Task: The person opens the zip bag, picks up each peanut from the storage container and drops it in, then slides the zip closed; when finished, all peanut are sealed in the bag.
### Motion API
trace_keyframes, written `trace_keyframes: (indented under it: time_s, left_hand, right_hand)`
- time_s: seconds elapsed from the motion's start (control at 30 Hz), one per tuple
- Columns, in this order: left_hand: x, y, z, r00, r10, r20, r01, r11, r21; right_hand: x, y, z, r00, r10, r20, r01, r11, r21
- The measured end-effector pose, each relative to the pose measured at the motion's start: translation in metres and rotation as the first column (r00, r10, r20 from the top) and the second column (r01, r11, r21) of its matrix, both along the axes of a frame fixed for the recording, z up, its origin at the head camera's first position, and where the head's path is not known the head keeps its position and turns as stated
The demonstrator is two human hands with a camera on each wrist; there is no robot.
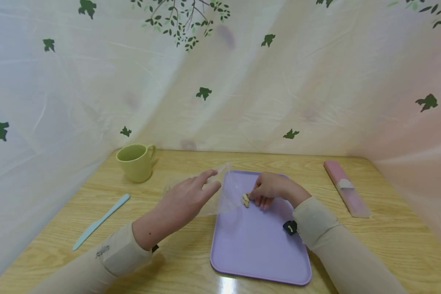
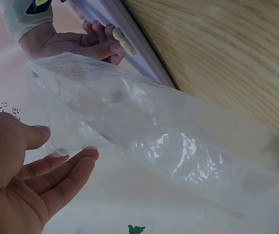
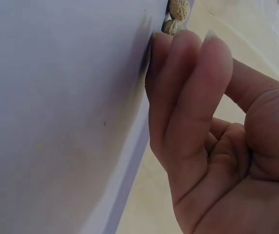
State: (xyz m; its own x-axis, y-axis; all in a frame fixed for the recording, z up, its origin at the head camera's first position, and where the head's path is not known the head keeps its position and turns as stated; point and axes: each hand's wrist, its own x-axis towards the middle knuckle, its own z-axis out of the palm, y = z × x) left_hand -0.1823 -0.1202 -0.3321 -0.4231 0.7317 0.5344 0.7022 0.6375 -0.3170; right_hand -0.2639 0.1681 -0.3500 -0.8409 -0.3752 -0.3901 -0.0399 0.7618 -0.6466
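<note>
My left hand (image 1: pixel 189 198) holds the rim of a clear plastic bag (image 2: pixel 178 141) between the thumb and the curled fingers; the bag's mouth stands partly raised beside the purple tray (image 1: pixel 257 253). A few peanuts (image 1: pixel 246 201) in their shells lie close together on the tray's upper part. Over them, my right hand (image 1: pixel 273 190) has its fingers curled down, with thumb and forefinger pinching at a peanut (image 2: pixel 124 41). In the right wrist view, peanuts (image 3: pixel 179 9) show just past the fingertips, partly hidden by them.
A yellow-green mug (image 1: pixel 135 163) stands at the back left of the wooden table (image 1: pixel 183 261). In front of it lies a pale blue knife (image 1: pixel 101 221). To the right of the tray is a pink case (image 1: pixel 345 188) with a white band. A patterned curtain (image 1: pixel 242 102) surrounds the table.
</note>
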Motion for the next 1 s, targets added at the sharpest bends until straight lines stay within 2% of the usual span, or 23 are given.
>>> trace_keyframes:
  time_s: [0.27, 0.5, 0.8, 1.0]
  left_hand:
    - [0.001, -0.002, 0.002, 1.000, -0.001, 0.000, 0.001, 1.000, 0.007]
    - [0.002, -0.003, 0.006, 1.000, 0.001, 0.024, -0.001, 1.000, 0.000]
    - [0.001, -0.001, 0.008, 0.999, 0.010, 0.032, -0.009, 1.000, -0.024]
    - [0.001, 0.001, 0.009, 1.000, -0.004, 0.017, 0.005, 1.000, -0.011]
  right_hand:
    - [0.001, 0.002, 0.008, 1.000, 0.006, -0.017, -0.006, 1.000, -0.015]
    - [0.007, 0.006, 0.029, 0.997, 0.011, -0.077, -0.016, 0.998, -0.065]
    - [0.022, 0.000, 0.058, 0.995, 0.014, -0.098, -0.029, 0.987, -0.159]
    - [0.036, -0.013, 0.069, 0.990, 0.060, -0.124, -0.083, 0.980, -0.182]
